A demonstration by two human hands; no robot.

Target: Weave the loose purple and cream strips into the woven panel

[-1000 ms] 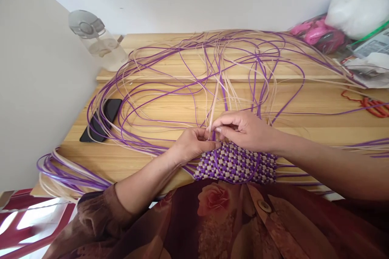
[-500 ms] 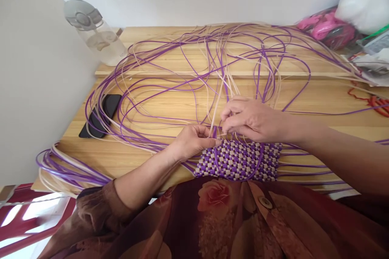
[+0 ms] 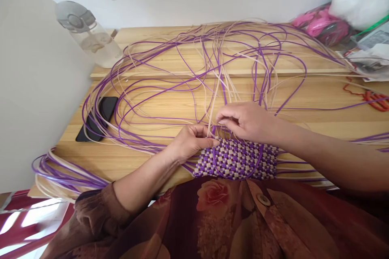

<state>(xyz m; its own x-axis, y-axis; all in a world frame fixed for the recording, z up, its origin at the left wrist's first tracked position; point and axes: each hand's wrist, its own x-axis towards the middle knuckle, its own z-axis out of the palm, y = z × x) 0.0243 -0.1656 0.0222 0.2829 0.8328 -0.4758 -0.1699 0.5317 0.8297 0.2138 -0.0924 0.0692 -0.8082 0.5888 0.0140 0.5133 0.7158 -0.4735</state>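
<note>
A woven panel [image 3: 237, 160] of purple and beige plastic cords lies at the table's near edge, against the shirt. My left hand [image 3: 193, 141] pinches the panel's upper left corner, thumb on the weave, with a beige cord [image 3: 213, 105] rising from between its fingers. Just to the right, my right hand [image 3: 243, 119] is closed above the panel's top edge, thumb and forefinger together. Whatever lies between those fingertips is too small to make out. A purple cord loop [image 3: 215, 162] hangs down over the front of the weave.
Long purple and beige cords sprawl over the wooden table [image 3: 164, 107]. Some cross a black phone [image 3: 97, 119] at left. A water bottle [image 3: 91, 34] stands behind it. At right are an orange cord coil [image 3: 376, 101] and a plastic bag with pink contents [image 3: 323, 24].
My right hand has shifted slightly left and down, its fingers drawn closer together. My left hand keeps its pinch at the corner. The whole view has shifted a little.
</note>
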